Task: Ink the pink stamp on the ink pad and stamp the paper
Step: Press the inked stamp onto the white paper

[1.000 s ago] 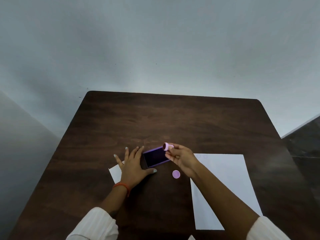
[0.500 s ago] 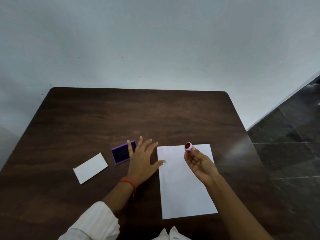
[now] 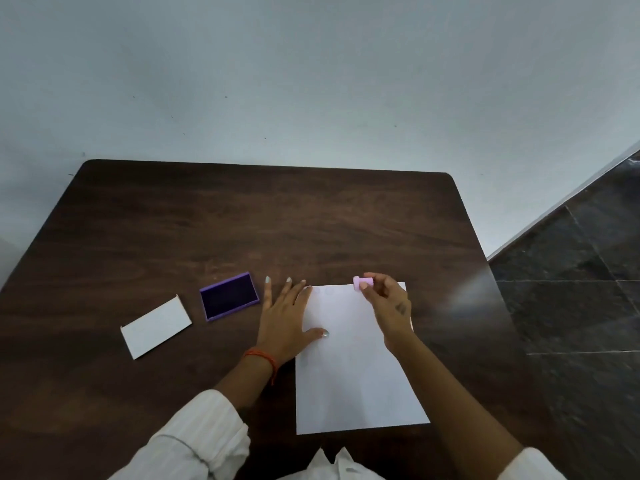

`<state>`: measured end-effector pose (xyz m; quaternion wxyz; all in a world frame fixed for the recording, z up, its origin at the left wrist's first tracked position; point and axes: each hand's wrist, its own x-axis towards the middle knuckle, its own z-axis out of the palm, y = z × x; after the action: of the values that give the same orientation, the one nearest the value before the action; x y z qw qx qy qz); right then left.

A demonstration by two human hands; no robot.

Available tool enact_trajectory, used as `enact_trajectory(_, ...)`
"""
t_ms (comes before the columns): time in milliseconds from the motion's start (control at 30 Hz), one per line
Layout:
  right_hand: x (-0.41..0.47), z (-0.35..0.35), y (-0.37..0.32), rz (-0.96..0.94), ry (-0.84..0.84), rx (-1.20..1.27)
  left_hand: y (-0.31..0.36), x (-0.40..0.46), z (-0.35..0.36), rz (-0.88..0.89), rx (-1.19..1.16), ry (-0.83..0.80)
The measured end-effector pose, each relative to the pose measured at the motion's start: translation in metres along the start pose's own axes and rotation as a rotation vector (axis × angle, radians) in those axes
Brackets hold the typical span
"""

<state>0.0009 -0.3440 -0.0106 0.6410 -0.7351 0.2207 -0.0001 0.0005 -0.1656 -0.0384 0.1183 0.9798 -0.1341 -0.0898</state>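
Two hands work over the paper (image 3: 353, 368), which serves as the landmark here. Flat on the dark table (image 3: 242, 220), it runs from near the person's body toward the wall. The right hand (image 3: 389, 306) hovers over its far edge, fingers pinched together on the pink stamp (image 3: 362, 283), which sits right at that edge. Whether its face already touches the sheet cannot be told from this view. The left hand (image 3: 285, 318) lies spread and flat at the paper's left edge, fingers apart, thumb and one fingertip resting on the sheet, gripping nothing.

Left of the paper, just beyond the left hand, sits the open purple ink pad (image 3: 229, 296); further left again lies a white card (image 3: 156, 327), possibly the pad's lid. Faint round marks seem to show near the paper's far left corner, though they are too pale to be sure.

Judging by this, inking looks done and pressing the stamp is the step in hand. To do it well, the stamp should come down square, its face level with the sheet, be pressed firmly without rocking or sliding, then lift straight up. The left hand should keep the paper pinned so it neither shifts nor lifts with the stamp.
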Motion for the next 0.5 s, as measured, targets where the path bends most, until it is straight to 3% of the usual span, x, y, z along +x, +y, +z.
enact_trajectory(167, 0.008, 0.015, 0.004, -0.174, 0.026, -0.353, -0.004, 0.002, 0.003, 0.001, -0.003, -0.005)
enact_trajectory(500, 0.011, 0.028, 0.000, -0.191, -0.044, -0.794, -0.008, 0.003, 0.005, 0.015, -0.009, -0.011)
